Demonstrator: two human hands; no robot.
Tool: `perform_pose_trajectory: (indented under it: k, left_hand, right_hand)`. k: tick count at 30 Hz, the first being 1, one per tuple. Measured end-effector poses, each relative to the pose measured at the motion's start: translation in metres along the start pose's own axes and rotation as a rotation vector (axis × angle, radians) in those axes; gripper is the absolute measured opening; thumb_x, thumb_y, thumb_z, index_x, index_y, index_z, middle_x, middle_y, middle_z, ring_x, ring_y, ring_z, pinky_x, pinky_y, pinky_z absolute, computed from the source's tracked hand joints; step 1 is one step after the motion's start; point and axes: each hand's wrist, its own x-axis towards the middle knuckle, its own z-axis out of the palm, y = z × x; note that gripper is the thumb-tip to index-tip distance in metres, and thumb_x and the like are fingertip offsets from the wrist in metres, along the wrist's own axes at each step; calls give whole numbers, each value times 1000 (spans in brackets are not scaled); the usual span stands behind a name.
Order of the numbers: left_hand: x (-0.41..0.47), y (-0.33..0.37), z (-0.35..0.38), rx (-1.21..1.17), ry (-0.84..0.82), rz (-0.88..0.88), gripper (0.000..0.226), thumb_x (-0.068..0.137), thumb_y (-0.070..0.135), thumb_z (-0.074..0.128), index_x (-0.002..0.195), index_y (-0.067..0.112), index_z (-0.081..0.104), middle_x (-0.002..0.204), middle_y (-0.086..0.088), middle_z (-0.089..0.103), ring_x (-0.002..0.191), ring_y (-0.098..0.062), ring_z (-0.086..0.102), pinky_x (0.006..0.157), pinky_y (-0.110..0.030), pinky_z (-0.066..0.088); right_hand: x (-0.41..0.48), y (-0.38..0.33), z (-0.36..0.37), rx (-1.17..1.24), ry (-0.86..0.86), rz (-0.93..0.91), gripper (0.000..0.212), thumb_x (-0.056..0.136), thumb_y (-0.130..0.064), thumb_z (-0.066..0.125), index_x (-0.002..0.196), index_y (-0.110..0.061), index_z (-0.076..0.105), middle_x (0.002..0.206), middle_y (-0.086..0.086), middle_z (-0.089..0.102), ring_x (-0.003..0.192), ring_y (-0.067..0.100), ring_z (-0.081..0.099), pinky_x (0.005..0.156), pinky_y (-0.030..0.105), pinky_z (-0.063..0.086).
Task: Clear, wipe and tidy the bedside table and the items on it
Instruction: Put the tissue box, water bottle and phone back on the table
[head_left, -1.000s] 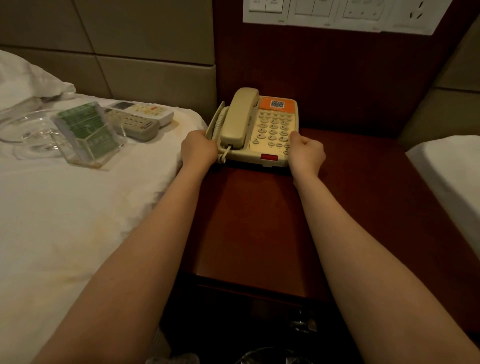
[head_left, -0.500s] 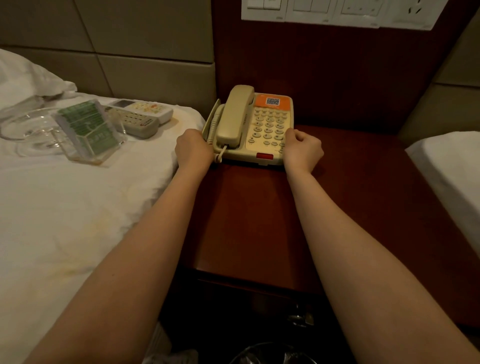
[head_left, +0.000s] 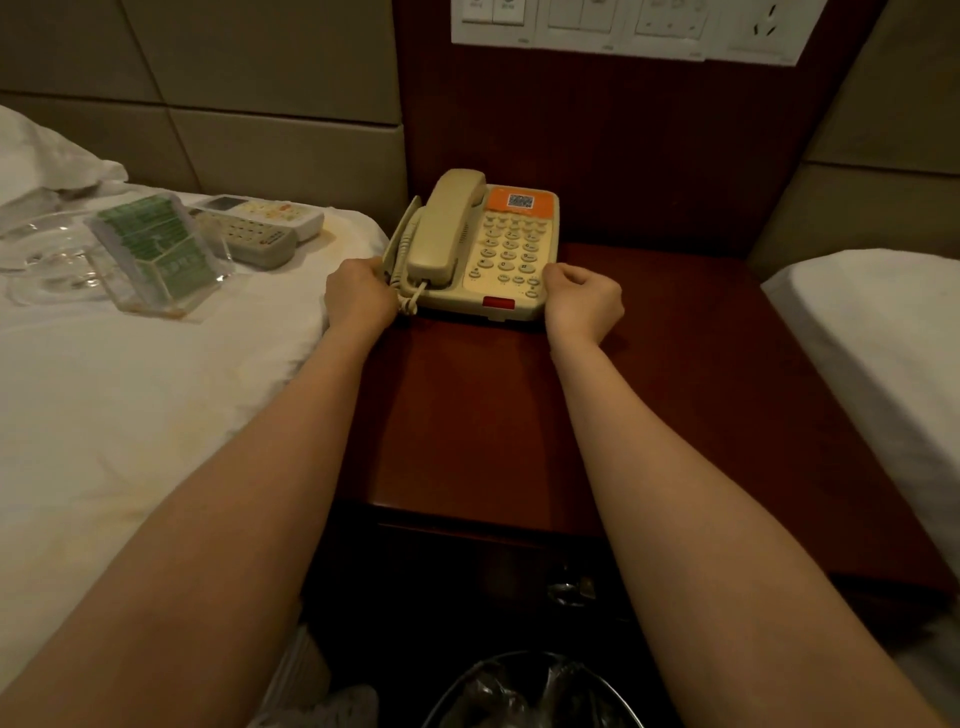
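— Which step is the person on?

— Handling the cream corded telephone (head_left: 488, 249) with the orange sticker. It sits at the back left of the dark red wooden bedside table (head_left: 467, 415), close to the wall panel, handset in its cradle. The left hand (head_left: 358, 296) grips the phone's left edge by the coiled cord, fingers curled over the side with their tips hidden. The right hand (head_left: 582, 301) holds the front right corner, fingers folded into the palm and the thumb pinching the casing beside the keypad.

— Lifted or resting?

— Hard to say in this dim light. The base looks to be touching the wood, but a slight lift can't be ruled out.

— And the other items?

— Off the table, on the white-sheeted bed (head_left: 130, 415) to the left: two pale remote controls (head_left: 260, 234) side by side, a clear acrylic stand with a green card (head_left: 156, 249) lying tilted, and a clear glass dish (head_left: 47, 249) beyond it. A bin with a dark liner (head_left: 519, 691) stands below the table's front edge.

— So the clearing looks mostly done?

— It seems so: the phone is the only thing on the top. No cloth is in view, so it can't be told whether the wood has been wiped. If the phone is to be moved or squared up, both hands must act together and keep it level, so the handset doesn't slip off, and mind the cord running from the left side.
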Motion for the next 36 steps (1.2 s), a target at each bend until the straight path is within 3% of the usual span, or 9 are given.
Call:
perform_pose_trajectory:
  k: [4,8,14,18,21,23,27,36]
  left_hand:
    - [-4,-3,2,6,-9,16,28,88,3,45,108,10,64,110,-20,64,105,-36,55,84,-38,44]
    - [-20,-4,-1,16,-47,21,42,87,1,43,125,12,58,118,-21,61,112,-38,52,90,-38,42]
    - [-60,-7,-22,-49,-48,-46,46,88,-2,42,131,9,53,129,-20,55,121,-34,49,95,-34,38]
    - [-90,-2,-45,-145,-55,-111,29,90,0,42,112,5,61,137,-18,50,127,-29,45,88,-27,34]
    - [-113,-4,-66,-204,-36,-140,48,90,2,42,137,7,46,142,-13,46,132,-25,41,106,-30,33]
    - [-130,-6,-84,-247,12,-137,51,89,-1,39,139,8,45,140,-13,48,131,-23,44,107,-31,34]
    - [-164,-13,-124,-285,141,-127,55,85,-3,36,136,12,49,137,-10,51,126,-21,47,105,-31,38]
    - [-237,-11,-222,-205,370,-48,44,93,7,42,134,19,50,138,-1,49,121,-18,50,99,-31,45]
  right_hand:
    - [1,2,-1,-2,0,-7,24,90,-22,60,108,-9,71,108,6,70,96,15,65,72,20,52]
    - [-7,0,-1,-19,-36,-7,29,93,-24,57,116,-11,67,114,4,67,99,12,63,58,7,42]
    - [-50,-4,1,5,-22,-14,40,93,-17,55,132,-12,52,134,4,53,121,18,51,90,21,42]
    - [-81,-6,5,-105,-20,-72,41,91,-20,57,131,-18,52,141,2,41,128,20,41,103,30,37]
    - [-106,-14,8,-156,-39,-114,35,90,-20,57,124,-22,55,140,2,41,127,22,40,106,38,35]
    - [-124,-23,14,-118,-117,-142,30,89,-16,56,119,-20,58,135,3,45,124,22,43,102,34,38]
    - [-163,-44,25,-26,-291,-157,24,89,-7,50,108,-17,64,118,2,60,108,18,56,77,21,38]
    - [-263,-94,45,77,-776,-169,24,83,-3,52,97,-17,65,93,0,63,84,14,55,75,27,46]
